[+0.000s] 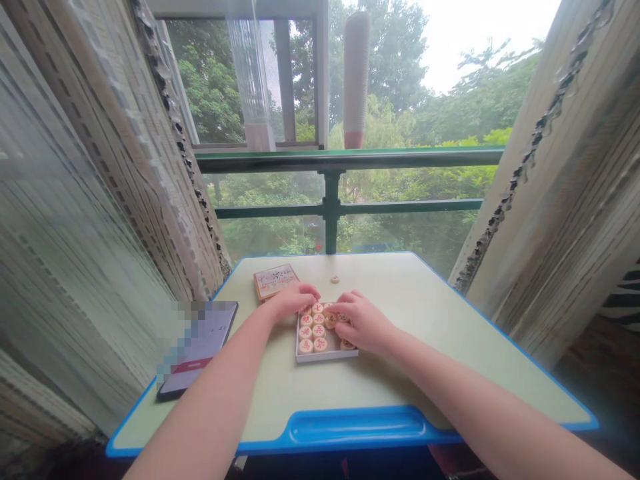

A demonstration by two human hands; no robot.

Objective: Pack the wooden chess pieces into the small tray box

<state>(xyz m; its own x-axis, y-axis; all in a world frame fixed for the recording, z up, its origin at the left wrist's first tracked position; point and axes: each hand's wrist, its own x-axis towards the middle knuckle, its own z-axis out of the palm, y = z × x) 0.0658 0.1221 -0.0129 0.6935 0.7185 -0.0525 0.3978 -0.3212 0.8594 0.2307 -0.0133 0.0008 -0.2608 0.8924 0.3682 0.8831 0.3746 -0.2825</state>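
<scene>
A shallow white box [325, 355] lies in the middle of the pale table [425, 320] and holds several round wooden chess pieces [313, 331] with red marks. My left hand [293, 299] rests at the box's far left corner, fingers curled down onto the pieces there. My right hand [361, 321] covers the box's right side, its fingertips pinched on a piece [331, 321] in the top row. One loose piece [335, 279] lies alone farther back on the table. The box's lid [274, 281] lies just beyond my left hand.
A phone [199, 347] lies screen-up near the table's left edge. A blue pencil groove [356, 427] runs along the front edge. Green railing [345, 160] and a window stand behind the table, with woven blinds [100, 200] on both sides.
</scene>
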